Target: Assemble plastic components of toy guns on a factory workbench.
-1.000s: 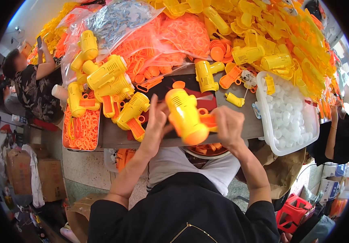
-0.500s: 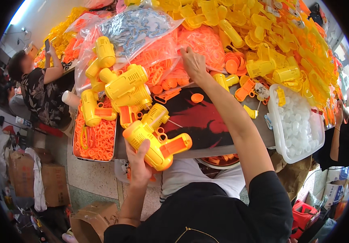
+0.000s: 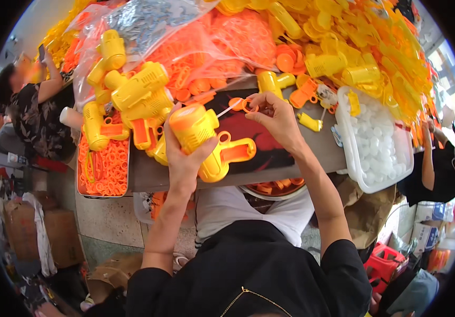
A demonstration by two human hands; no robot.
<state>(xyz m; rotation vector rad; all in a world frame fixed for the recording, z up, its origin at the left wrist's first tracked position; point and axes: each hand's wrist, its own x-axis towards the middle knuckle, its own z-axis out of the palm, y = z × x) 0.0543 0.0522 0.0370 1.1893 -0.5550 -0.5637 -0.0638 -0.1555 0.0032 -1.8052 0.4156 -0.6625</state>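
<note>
My left hand [image 3: 181,166] is wrapped round a yellow gun-shaped plastic toy [image 3: 193,132] with a round orange end and an orange insert in its handle. A thin white rod [image 3: 228,110] sticks out beside the toy; its base is hidden. Off the rod's far end, my right hand [image 3: 277,119] pinches a small orange ring part [image 3: 248,106] between thumb and fingers. Left of the held toy, several similar yellow toys [image 3: 140,87] lie piled on the table, some with orange handle inserts.
A metal tray [image 3: 103,193] of orange rings stands left, a white tub [image 3: 365,179] of translucent caps right. At the back are clear bags [image 3: 180,42] of orange and grey parts and a heap of yellow shells [image 3: 338,37]. People sit at both sides.
My right hand has come back from the bag of orange parts toward the toy, with an orange ring part in its fingers. My left hand has raised and turned the toy.
</note>
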